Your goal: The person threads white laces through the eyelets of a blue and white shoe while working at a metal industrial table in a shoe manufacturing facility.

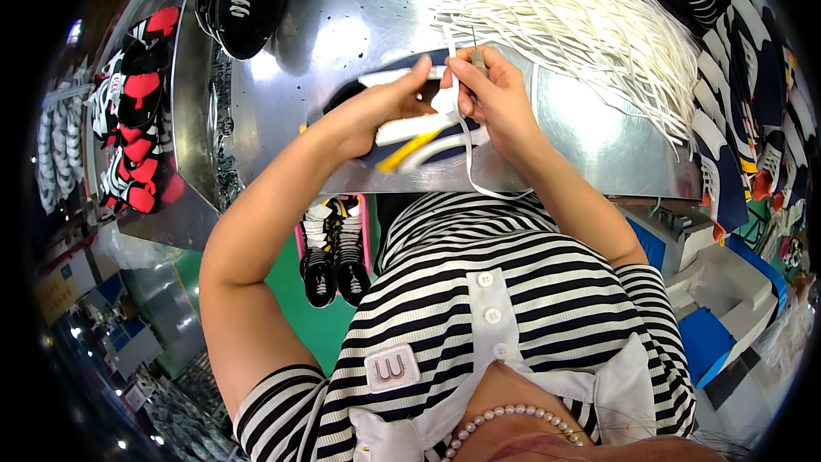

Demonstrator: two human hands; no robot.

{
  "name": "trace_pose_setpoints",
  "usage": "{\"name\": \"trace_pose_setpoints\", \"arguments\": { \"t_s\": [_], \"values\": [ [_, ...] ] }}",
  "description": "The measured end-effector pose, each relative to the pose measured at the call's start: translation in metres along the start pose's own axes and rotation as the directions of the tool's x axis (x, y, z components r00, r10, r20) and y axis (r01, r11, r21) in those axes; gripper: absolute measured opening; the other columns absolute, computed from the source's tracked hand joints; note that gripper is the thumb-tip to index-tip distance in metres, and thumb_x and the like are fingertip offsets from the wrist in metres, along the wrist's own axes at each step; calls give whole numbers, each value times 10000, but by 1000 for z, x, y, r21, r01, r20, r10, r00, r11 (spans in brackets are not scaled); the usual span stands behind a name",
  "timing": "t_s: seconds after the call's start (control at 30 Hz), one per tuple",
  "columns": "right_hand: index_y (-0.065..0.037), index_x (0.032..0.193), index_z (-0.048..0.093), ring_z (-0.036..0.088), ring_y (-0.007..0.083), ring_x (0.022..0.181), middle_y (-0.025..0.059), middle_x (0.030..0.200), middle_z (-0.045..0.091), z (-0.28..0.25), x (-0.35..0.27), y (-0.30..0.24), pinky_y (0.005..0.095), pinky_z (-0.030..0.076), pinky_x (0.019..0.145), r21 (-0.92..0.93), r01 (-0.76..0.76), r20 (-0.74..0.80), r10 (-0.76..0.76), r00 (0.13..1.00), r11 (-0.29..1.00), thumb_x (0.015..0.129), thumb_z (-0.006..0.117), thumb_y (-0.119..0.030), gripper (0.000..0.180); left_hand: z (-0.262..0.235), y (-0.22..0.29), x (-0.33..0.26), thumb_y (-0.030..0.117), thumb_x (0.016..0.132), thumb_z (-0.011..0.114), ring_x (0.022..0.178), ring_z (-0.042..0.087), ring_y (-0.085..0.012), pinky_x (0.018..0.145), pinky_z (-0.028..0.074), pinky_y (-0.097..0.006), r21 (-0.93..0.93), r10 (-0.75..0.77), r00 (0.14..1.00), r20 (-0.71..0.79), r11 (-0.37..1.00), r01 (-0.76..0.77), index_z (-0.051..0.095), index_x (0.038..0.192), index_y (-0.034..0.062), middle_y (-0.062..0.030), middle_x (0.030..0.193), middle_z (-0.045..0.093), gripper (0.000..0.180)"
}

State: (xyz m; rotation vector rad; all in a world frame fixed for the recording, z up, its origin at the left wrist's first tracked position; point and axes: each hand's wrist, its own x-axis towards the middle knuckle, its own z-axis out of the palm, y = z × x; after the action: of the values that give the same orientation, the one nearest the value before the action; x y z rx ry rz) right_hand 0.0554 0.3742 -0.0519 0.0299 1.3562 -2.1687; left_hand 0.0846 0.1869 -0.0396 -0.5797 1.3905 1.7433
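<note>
A shoe upper in navy, white and yellow lies under my hands on the metal table, partly covered and a little blurred. My left hand grips its far left side, thumb raised and fingers tucked out of sight inside it. At the upper's right edge, my right hand is closed round the short handle of an awl, its thin needle pointing away from me. A flat white shoelace runs past the right fingertips; one length loops down to the table's near edge.
A big pile of white laces covers the table's far right. Black shoe uppers are stacked far left, striped ones far right. Navy uppers hang along the right edge, red-and-black ones at left. Finished-looking shoes stand below the table.
</note>
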Motion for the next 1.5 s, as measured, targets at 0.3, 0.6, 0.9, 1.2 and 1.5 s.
{"name": "trace_pose_setpoints", "arguments": {
  "t_s": [0.3, 0.6, 0.9, 1.2, 1.5],
  "values": [
    [-2, 1000, 620, 422, 19, 498, 38, 741, 646, -14, -42, -29, 163, 290, 453, -103, 172, 47, -168, 985, 980, 944, 623, -142, 150, 54, -2, -5, 392, 1015, 490, 1168, 561, -220, 1063, 401, -324, -195, 386, 922, -42, 901, -387, 595, 1205, -57, -125, 1151, 644, 499],
    [-22, 887, 657, 493, 8, 615, -3, 718, 665, -17, -39, -27, 184, 370, 545, -197, 118, 49, -110, 993, 973, 926, 647, -161, 145, 59, -11, -15, 291, 984, 573, 1018, 588, -153, 891, 447, -278, -92, 551, 825, -126, 821, -563, 626, 1143, -24, -91, 1106, 641, 357],
    [-3, 962, 609, 587, 91, 648, 47, 735, 672, -9, -50, -25, 222, 445, 578, -575, 187, 116, -147, 982, 796, 946, 635, -199, 198, 71, -16, -21, 131, 911, 680, 777, 618, -75, 667, 481, -215, 56, 629, 662, -407, 741, -669, 702, 981, 14, -11, 882, 691, 138],
    [-7, 999, 576, 681, 149, 694, 75, 797, 711, -14, -46, -29, 267, 510, 607, -604, 255, 99, -247, 964, 755, 966, 581, -110, 109, 68, -18, -20, 140, 912, 683, 811, 634, -70, 694, 491, -210, 135, 608, 670, -426, 775, -618, 711, 1024, 1, -19, 942, 705, 181],
    [9, 1000, 537, 607, 178, 572, 88, 752, 694, -19, -24, -28, 290, 485, 558, -741, 381, 191, -370, 909, 553, 942, 587, -85, 121, 68, -18, -12, 123, 908, 662, 788, 678, -161, 697, 519, -272, 799, 938, 291, -189, 319, -510, 704, 1005, 8, -63, 919, 713, 156]
  ]
}}
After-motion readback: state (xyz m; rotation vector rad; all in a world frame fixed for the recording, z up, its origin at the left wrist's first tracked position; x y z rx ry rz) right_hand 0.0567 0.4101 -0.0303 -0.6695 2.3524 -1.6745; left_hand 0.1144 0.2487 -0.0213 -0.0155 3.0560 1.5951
